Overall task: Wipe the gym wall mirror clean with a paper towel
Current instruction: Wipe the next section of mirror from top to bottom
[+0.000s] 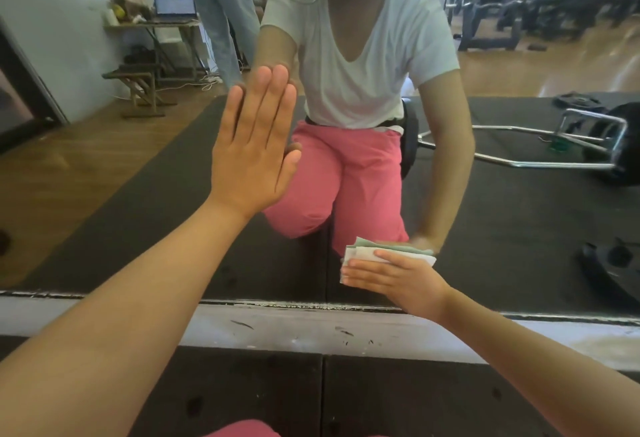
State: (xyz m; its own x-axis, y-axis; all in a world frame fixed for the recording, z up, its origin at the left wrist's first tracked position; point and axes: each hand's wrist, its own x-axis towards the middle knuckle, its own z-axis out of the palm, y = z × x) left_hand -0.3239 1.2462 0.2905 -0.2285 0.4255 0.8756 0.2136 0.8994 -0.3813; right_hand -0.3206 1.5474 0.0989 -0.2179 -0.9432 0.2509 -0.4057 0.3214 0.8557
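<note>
- Left hand (254, 145): flat on mirror (138, 194), left of centre, fingers straight and together, holding nothing. Probably a brace.
- Paper towel (367, 253): folded pad on the glass, just above the mirror's bottom edge, long axis roughly level, lower and right of the left hand.
- Right hand (394, 275): fingers flat over the towel, pressing rather than clenching. Next stroke likely goes up or sideways.
</note>
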